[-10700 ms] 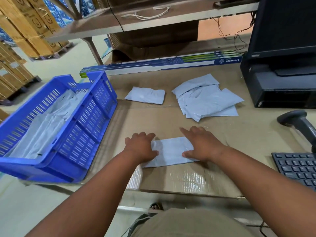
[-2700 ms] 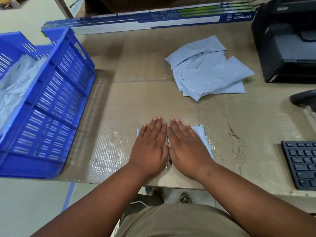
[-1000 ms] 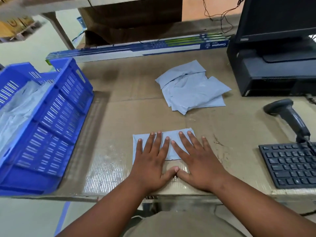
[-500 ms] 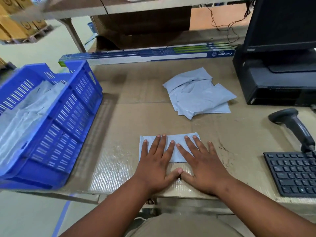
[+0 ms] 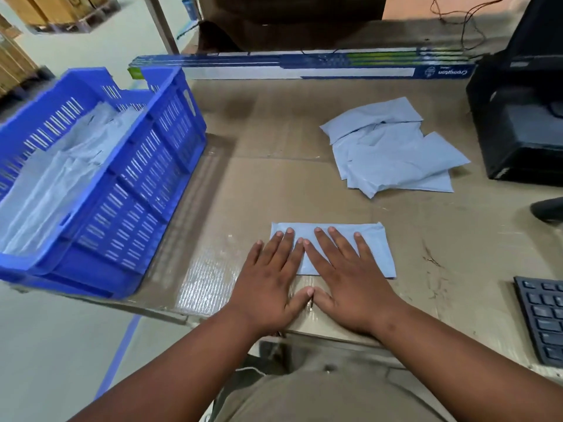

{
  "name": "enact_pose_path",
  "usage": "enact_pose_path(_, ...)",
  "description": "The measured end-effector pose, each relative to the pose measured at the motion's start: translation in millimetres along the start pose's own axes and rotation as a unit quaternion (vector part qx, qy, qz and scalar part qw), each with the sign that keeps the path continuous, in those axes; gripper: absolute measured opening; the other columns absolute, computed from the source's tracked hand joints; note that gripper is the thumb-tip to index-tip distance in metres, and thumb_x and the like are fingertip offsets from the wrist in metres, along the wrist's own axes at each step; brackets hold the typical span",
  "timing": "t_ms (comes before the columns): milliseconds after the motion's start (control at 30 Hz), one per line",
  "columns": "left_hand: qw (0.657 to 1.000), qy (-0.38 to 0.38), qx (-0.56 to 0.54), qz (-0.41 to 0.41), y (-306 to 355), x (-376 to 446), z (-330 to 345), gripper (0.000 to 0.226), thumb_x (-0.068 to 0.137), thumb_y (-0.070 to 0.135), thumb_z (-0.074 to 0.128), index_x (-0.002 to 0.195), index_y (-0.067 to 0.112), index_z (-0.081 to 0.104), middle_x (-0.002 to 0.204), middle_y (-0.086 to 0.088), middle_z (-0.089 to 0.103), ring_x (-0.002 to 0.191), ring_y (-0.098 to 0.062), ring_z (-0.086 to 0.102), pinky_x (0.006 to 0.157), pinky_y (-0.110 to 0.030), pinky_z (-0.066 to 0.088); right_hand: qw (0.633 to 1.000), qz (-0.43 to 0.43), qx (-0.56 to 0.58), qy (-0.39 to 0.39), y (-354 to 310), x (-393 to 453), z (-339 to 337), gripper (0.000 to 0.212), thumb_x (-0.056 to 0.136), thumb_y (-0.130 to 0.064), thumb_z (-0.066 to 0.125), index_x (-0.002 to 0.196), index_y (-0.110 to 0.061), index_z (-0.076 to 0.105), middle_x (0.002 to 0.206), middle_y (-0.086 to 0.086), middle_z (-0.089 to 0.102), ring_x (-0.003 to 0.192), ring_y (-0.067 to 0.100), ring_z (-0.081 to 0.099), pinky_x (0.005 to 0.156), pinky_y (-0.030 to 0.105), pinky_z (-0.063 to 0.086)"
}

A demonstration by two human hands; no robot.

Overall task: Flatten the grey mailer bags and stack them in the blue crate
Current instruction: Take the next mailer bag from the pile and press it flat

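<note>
On the tabletop (image 5: 274,190), both hands, left (image 5: 269,280) and right (image 5: 350,280), press flat, fingers spread, on one grey mailer bag (image 5: 376,249).

So the desk (image 5: 274,184) is covered in cardboard. Sitting on it: blue crate (image 5: 146,190) at the left, one flat mailer bag (image 5: 373,248) near the front, a loose mailer pile (image 5: 393,156) farther back, keyboard (image 5: 545,318) right.

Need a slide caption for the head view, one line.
Both hands, left and right, press a grey mailer bag flat beside the blue crate.
</note>
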State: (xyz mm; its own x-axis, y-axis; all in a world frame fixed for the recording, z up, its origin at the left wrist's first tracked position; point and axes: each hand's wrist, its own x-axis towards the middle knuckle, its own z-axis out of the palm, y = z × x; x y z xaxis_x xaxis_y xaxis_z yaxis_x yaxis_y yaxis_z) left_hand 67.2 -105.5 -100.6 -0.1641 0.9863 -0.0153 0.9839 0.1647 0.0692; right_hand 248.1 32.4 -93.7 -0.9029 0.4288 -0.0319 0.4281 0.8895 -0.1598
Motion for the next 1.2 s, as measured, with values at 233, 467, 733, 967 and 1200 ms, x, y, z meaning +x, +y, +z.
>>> enact_pose_path(233,0.999,-0.033,0.006,-0.006,-1,3,-3,0.082,0.105,0.068,0.022,0.17,0.023,0.001,0.178,-0.003,-0.008,0.164,-0.023,-0.007,0.129,-0.056,0.012,1.0,-0.001,0.002,-0.011,-1,0,-4,0.086,0.098,-0.068,0.03,0.169,-0.034,-0.006,0.178,-0.002,-0.009,0.163,0.023,-0.01,0.128,0.061,0.005)
enact_pose_path(467,0.999,0.0,-0.019,-0.05,12,20,-41,0.062,0.101,0.05,0.029,0.154,0.021,0.047,0.168,-0.006,0.038,0.153,-0.028,0.037,0.114,-0.061,0.035,0.998,0.019,0.055,-0.012,11,12,-24,0.079,0.099,-0.056,0.025,0.17,-0.025,0.009,0.177,0.004,0.009,0.163,0.022,0.012,0.131,0.043,0.014)
enact_pose_path(733,0.996,-0.022,-0.066,0.052,9,49,-2,0.073,0.102,0.043,0.024,0.168,0.013,0.021,0.176,-0.006,0.019,0.163,-0.02,0.013,0.129,-0.052,0.017,0.998,0.053,0.025,0.008,16,11,-2,0.081,0.103,-0.062,0.024,0.168,-0.015,0.02,0.176,0.006,0.016,0.163,0.019,0.009,0.132,0.046,0.006)
enact_pose_path(967,0.999,-0.021,-0.021,-0.036,-26,22,1,0.079,0.106,0.067,0.016,0.17,0.022,0.007,0.178,0.004,-0.002,0.163,-0.013,-0.003,0.132,-0.045,0.006,0.992,0.122,-0.012,-0.028,54,-19,-8,0.091,0.098,-0.078,0.011,0.17,-0.023,0.002,0.177,-0.004,-0.007,0.163,0.015,-0.008,0.132,0.046,0.001)
enact_pose_path(1200,0.995,-0.041,-0.028,-0.082,-44,12,-19,0.082,0.103,0.067,0.007,0.17,0.019,0.006,0.178,0.001,-0.007,0.163,-0.018,-0.009,0.132,-0.052,0.005,0.982,0.189,0.016,-0.028,74,-40,-24,0.091,0.095,-0.072,-0.004,0.169,-0.019,-0.007,0.176,-0.001,-0.016,0.161,0.014,-0.019,0.132,0.044,-0.006)
